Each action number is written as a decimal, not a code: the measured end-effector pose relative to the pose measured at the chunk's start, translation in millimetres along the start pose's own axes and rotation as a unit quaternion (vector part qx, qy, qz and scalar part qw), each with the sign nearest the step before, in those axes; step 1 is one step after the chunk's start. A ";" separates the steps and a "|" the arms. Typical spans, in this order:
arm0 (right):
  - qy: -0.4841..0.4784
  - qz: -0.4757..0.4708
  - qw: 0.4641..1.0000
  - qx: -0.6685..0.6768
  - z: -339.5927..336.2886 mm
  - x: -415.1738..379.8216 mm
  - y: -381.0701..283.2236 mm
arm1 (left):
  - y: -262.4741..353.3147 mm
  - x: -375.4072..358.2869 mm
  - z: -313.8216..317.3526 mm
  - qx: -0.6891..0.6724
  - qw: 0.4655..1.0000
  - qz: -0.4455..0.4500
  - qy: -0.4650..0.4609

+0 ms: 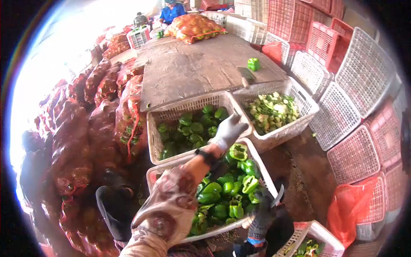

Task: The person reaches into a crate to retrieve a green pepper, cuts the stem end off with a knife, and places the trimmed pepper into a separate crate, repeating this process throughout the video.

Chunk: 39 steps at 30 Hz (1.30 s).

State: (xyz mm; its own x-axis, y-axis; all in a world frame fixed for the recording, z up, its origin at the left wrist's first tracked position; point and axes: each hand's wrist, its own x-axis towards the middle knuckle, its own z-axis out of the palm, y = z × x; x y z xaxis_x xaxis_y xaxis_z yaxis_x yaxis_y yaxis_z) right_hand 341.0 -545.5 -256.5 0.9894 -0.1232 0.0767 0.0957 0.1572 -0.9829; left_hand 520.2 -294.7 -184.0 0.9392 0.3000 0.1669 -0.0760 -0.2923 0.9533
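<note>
My left hand [231, 132], in a pale glove with a dark watch at the wrist, reaches out above the edge between the crates. Its fingers are apart and I see nothing in them. Beyond it is a crate [153, 143] of whole green peppers [197, 127]. Under my forearm stands a nearer crate [269, 182] of cut green peppers [209, 192], some opened to their pale insides. My right hand [262, 218], in a dark glove, is low beside this crate's right side, closed on a knife [279, 195] with its curved blade pointing up.
A crate [306, 113] of pale pepper trimmings stands at the right. On the wooden table [184, 73] lie a cleaver [245, 77], a green pepper [253, 64] and a full net sack [195, 29]. Filled sacks [102, 132] line the left, stacked crates [364, 73] the right. A person [172, 13] sits behind.
</note>
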 end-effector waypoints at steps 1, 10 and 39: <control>0.022 0.111 0.989 -0.090 12.5 -5.9 -23.2 | 5.3 -21.8 -26.5 0.080 0.992 -0.089 0.025; -0.195 -0.229 0.760 -0.577 43.8 -20.8 -34.2 | -184.5 -15.6 -212.8 0.186 0.968 -0.154 0.073; -0.432 0.157 0.888 -0.029 177.3 -73.2 -70.8 | 2.7 -267.2 -163.4 -0.482 0.859 -0.104 0.139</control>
State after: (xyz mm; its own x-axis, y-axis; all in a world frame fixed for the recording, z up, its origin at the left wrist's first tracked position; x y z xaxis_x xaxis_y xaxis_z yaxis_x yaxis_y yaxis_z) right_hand 281.1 -373.9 -162.8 0.6829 0.7192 -0.1278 -0.1814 -0.0024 -0.9834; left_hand 214.3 -227.3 -184.8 0.8604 0.4984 -0.1065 -0.2838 0.6421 0.7122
